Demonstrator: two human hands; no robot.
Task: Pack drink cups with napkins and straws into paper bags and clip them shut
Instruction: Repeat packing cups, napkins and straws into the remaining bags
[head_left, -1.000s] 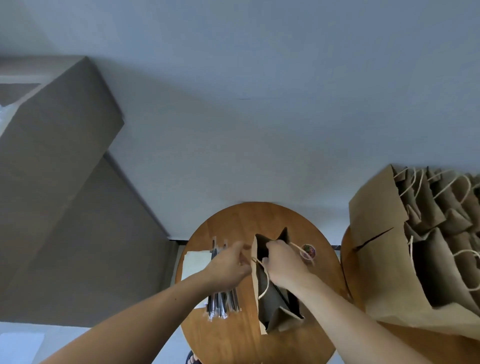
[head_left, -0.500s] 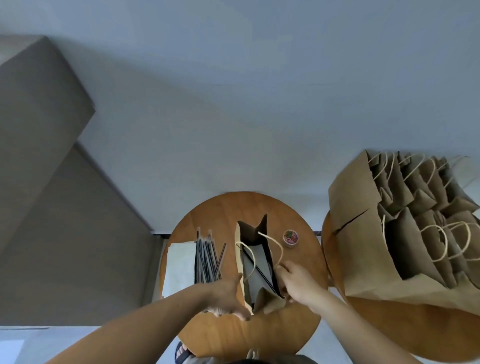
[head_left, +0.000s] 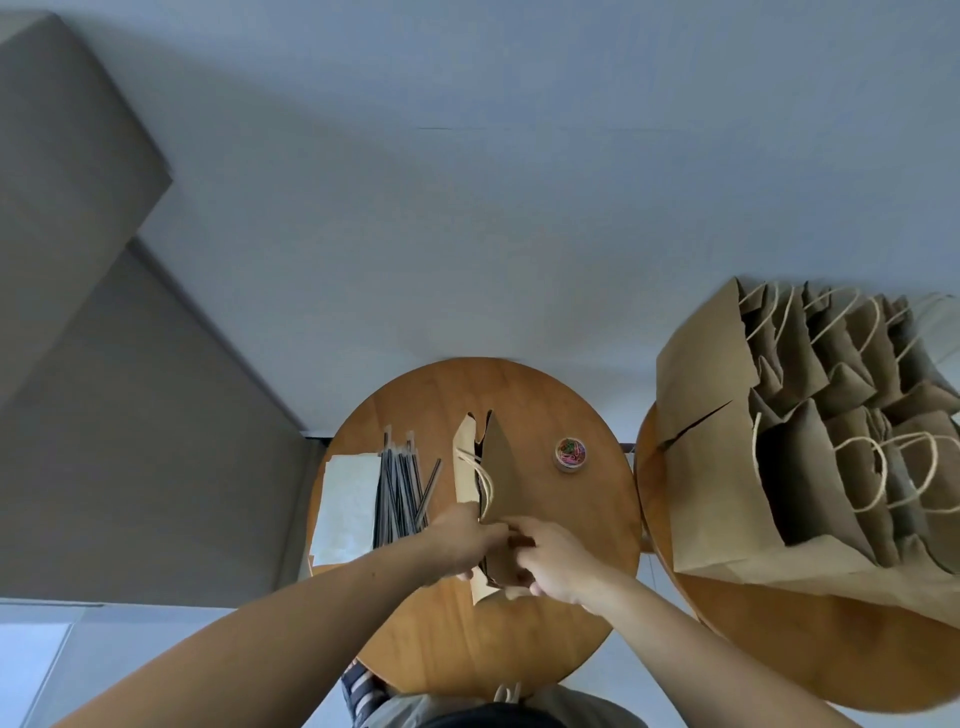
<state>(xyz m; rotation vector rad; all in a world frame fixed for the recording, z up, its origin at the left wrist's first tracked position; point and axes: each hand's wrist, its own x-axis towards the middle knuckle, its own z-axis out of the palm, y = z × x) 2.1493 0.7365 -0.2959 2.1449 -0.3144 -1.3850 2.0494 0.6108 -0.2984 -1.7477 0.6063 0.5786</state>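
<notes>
Two hands, one bag: your left hand (head_left: 462, 540) and right hand (head_left: 550, 564) both pinch the near end of the paper bag (head_left: 511, 467) at its top, fingers curled onto the paper. It stands near the middle of the round wooden table (head_left: 519, 649), its right panel leaning over the mouth. (Spotter)

What you packed is hidden from here, because the mouth is too narrow to see into. You look to be at the closing step, so press the two panels flush from the near corner toward the far one before any clip goes on. (Second)

Mind the twine handle (head_left: 485, 478) looping out on the left side. Tuck it clear, or you may trap it in the fold. (Spotter)

The tub of coloured paper clips (head_left: 570, 454) sits to the bag's right, apart from it, with bare wood between. I'd send your right hand there and let the left hold the pinch. (Second)

On your left, the dark straws (head_left: 397, 493) lie just beside the bag and overlap the white napkins (head_left: 345, 504), which reach the table's left edge. Don't swing your left elbow out that way. (Spotter)

On your right, the second table (head_left: 753, 649) carries a row of standing paper bags (head_left: 727, 441), close to the gap between the tables. I'd judge the open room is toward you and straight up. (Second)
</notes>
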